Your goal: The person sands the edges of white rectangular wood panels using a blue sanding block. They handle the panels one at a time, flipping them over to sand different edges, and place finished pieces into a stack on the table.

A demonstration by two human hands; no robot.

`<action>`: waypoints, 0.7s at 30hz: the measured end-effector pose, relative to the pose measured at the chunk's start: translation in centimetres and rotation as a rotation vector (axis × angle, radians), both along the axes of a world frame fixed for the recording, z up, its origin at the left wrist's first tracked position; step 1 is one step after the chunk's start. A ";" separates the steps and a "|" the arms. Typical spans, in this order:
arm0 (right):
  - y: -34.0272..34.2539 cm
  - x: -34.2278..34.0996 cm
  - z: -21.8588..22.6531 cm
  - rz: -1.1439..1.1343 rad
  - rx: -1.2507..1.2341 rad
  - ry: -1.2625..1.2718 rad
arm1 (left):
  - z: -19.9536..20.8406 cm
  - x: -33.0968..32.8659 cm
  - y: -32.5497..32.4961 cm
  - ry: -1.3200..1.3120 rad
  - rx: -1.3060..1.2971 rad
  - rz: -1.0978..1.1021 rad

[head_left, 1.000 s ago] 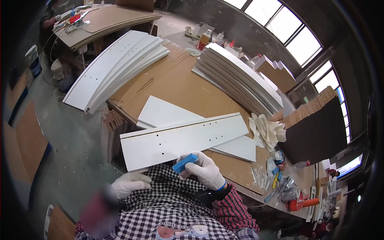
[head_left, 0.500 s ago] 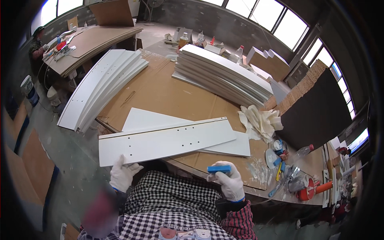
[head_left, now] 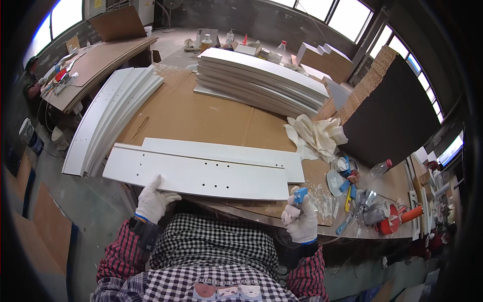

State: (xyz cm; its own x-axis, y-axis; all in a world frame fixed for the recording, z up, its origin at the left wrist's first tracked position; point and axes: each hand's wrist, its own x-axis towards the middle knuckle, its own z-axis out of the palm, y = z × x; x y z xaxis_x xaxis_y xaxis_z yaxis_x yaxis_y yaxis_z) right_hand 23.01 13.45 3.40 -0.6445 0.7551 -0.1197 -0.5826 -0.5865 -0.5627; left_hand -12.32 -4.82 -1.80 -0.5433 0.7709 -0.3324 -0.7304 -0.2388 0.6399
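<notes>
A long white board (head_left: 171,173) with several dark drilled holes and a groove along its far edge reaches over the near table edge. My left hand (head_left: 152,201), in a white glove, grips this board's near edge, thumb on top and fingers underneath. Beneath it lies another white board (head_left: 295,173), partly covered. At the board's right end, my gloved right hand (head_left: 303,221) is closed round a small blue block (head_left: 300,195), perhaps a sanding block, held upright above the near edge.
Brown cardboard (head_left: 201,113) covers the table. White boards are stacked at left (head_left: 103,113) and back (head_left: 261,75). To the right are a crumpled cream cloth (head_left: 317,135), a dark panel (head_left: 390,110), a yellow cutter (head_left: 348,200) and a red container (head_left: 388,221). Another person (head_left: 32,83) stands far left.
The upper board has swung clockwise, its right end coming nearer to me, and now lies more in line with the lower one. My right hand has moved right and turned the blue block upright.
</notes>
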 end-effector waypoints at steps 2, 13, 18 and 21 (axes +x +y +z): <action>-0.2 0.3 0.5 -0.064 -0.036 -0.096 | 1.0 -1.3 1.4 0.044 -0.027 -0.007; -1.1 1.0 2.3 -0.009 0.385 -0.716 | 2.9 -9.4 8.4 0.768 -0.695 -0.194; -0.7 0.9 1.9 0.001 0.623 -1.039 | 3.2 -4.3 9.3 1.742 -0.781 0.171; 0.0 0.5 1.7 -0.032 0.930 -1.215 | 6.6 0.7 10.4 1.812 -0.850 -0.554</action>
State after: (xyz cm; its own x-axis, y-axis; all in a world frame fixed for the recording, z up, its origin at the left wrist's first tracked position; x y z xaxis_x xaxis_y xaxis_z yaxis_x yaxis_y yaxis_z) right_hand 23.54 13.49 5.11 -0.4915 0.8701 -0.0376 0.4827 0.2362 -0.8433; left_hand -11.60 5.54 4.77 -0.4083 0.9084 -0.0900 0.8354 0.4116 0.3644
